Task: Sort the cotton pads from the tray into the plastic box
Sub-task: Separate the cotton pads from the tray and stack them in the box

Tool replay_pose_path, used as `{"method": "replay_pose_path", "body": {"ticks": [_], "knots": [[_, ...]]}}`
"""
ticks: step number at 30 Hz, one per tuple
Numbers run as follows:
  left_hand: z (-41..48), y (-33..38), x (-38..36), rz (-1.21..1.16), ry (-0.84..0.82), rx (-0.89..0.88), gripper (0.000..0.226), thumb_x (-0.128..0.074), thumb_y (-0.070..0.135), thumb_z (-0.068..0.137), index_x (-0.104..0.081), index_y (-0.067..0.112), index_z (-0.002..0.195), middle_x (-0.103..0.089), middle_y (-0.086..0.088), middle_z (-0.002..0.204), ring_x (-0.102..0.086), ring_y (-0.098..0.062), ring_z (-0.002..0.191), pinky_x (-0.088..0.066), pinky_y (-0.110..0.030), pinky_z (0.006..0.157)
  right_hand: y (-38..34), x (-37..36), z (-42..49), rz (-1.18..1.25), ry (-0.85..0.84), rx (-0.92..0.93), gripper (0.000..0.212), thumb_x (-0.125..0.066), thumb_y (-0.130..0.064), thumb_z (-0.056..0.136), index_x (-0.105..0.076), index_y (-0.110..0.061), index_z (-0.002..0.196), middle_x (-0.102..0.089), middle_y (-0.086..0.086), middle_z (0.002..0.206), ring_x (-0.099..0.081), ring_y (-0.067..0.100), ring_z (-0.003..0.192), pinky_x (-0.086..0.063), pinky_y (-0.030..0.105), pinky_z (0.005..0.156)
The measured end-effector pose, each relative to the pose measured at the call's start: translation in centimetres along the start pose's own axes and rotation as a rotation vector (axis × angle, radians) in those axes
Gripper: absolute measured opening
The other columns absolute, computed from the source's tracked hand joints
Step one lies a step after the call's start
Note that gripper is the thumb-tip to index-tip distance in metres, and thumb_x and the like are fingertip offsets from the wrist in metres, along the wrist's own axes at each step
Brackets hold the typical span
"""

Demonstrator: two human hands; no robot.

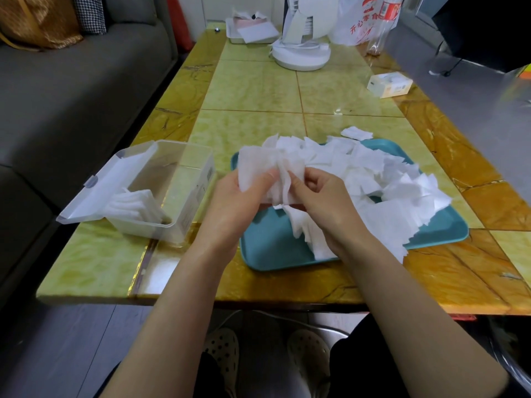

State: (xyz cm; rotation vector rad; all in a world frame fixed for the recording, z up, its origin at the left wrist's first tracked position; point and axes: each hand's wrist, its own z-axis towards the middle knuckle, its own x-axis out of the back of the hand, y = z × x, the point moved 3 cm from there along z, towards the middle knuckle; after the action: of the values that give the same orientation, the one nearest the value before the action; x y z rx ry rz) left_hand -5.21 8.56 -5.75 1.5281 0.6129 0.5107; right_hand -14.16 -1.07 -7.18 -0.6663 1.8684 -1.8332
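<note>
A teal tray (267, 251) lies on the table in front of me, heaped with several loose white square cotton pads (396, 191). Above its left part, my left hand (238, 205) and my right hand (321, 196) together grip a bunch of cotton pads (267, 170), thumbs on top. To the left stands a clear plastic box (189, 202) with its lid (94, 193) hinged open to the left. A small stack of pads (135, 208) leans in the box's near end. One pad (356, 133) lies on the table behind the tray.
A white fan base (300, 54), a white tray with papers (250, 33), a plastic bag (362, 21), a bottle (382, 27) and a small carton (389, 84) stand at the table's far end. A grey sofa (71, 90) runs along the left.
</note>
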Motion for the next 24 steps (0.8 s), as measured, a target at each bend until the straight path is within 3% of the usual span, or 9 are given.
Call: {"method": "replay_pose_path", "body": {"ticks": [5, 8, 11, 14, 17, 21, 24], "knots": [[0.1, 0.0, 0.2, -0.100, 0.072, 0.019, 0.026, -0.048, 0.019, 0.099, -0.069, 0.021, 0.084, -0.073, 0.006, 0.079, -0.068, -0.014, 0.085, -0.052, -0.043, 0.090, -0.5, 0.9, 0.1, -0.051, 0.140, 0.059, 0.014, -0.065, -0.024, 0.087, -0.066, -0.011, 0.091, -0.068, 0.000, 0.082, -0.063, 0.011, 0.077, -0.054, 0.030, 0.075], [0.2, -0.1, 0.6, -0.050, 0.113, 0.007, 0.026, -0.044, 0.018, 0.100, -0.068, 0.023, 0.090, -0.074, 0.007, 0.086, -0.069, -0.010, 0.086, -0.053, -0.037, 0.089, -1.2, 1.2, -0.1, 0.019, 0.155, 0.094, 0.015, -0.064, -0.022, 0.088, -0.065, -0.007, 0.091, -0.068, 0.008, 0.084, -0.063, 0.013, 0.076, -0.055, 0.032, 0.073], [0.1, -0.3, 0.4, -0.024, 0.097, 0.001, 0.025, -0.043, 0.018, 0.101, -0.067, 0.024, 0.093, -0.073, 0.006, 0.089, -0.068, -0.012, 0.090, -0.053, -0.037, 0.088, -1.6, 0.7, -0.4, 0.012, 0.122, 0.130, 0.017, -0.065, -0.019, 0.087, -0.065, -0.003, 0.094, -0.069, 0.012, 0.086, -0.063, 0.013, 0.075, -0.056, 0.025, 0.068], [-0.2, -0.1, -0.3, -0.039, 0.046, 0.011, 0.030, -0.040, 0.019, 0.102, -0.067, 0.024, 0.088, -0.073, 0.009, 0.082, -0.067, -0.012, 0.086, -0.050, -0.042, 0.092, -1.3, 0.2, -0.7, -0.051, 0.143, 0.158, 0.013, -0.069, -0.020, 0.084, -0.065, -0.010, 0.091, -0.069, 0.008, 0.087, -0.066, 0.023, 0.079, -0.058, 0.030, 0.068], [-0.3, 0.1, -0.9, -0.081, -0.012, 0.021, 0.034, -0.036, 0.028, 0.103, -0.067, 0.024, 0.090, -0.074, 0.008, 0.084, -0.068, -0.009, 0.088, -0.052, -0.038, 0.092, -1.2, 0.0, -0.8, -0.088, 0.169, 0.189, 0.020, -0.071, -0.022, 0.082, -0.064, -0.007, 0.094, -0.068, 0.011, 0.088, -0.066, 0.027, 0.083, -0.057, 0.028, 0.061], [-0.3, 0.1, -1.1, -0.024, -0.045, -0.039, 0.024, -0.042, 0.021, 0.102, -0.066, 0.025, 0.099, -0.071, -0.003, 0.105, -0.066, -0.017, 0.103, -0.051, -0.037, 0.094, -1.5, 0.2, -1.0, -0.056, 0.165, 0.204, 0.018, -0.070, -0.019, 0.083, -0.062, -0.007, 0.092, -0.068, 0.009, 0.083, -0.067, 0.018, 0.075, -0.054, 0.021, 0.055], [-0.2, -0.1, -0.9, 0.000, 0.002, -0.056, 0.025, -0.042, 0.012, 0.101, -0.065, 0.021, 0.103, -0.072, -0.002, 0.099, -0.067, -0.015, 0.095, -0.052, -0.033, 0.086, -1.6, 0.3, -1.0, -0.093, 0.207, 0.227, 0.014, -0.069, -0.021, 0.084, -0.059, -0.015, 0.092, -0.067, -0.004, 0.082, -0.065, 0.004, 0.074, -0.053, 0.017, 0.065]]}}
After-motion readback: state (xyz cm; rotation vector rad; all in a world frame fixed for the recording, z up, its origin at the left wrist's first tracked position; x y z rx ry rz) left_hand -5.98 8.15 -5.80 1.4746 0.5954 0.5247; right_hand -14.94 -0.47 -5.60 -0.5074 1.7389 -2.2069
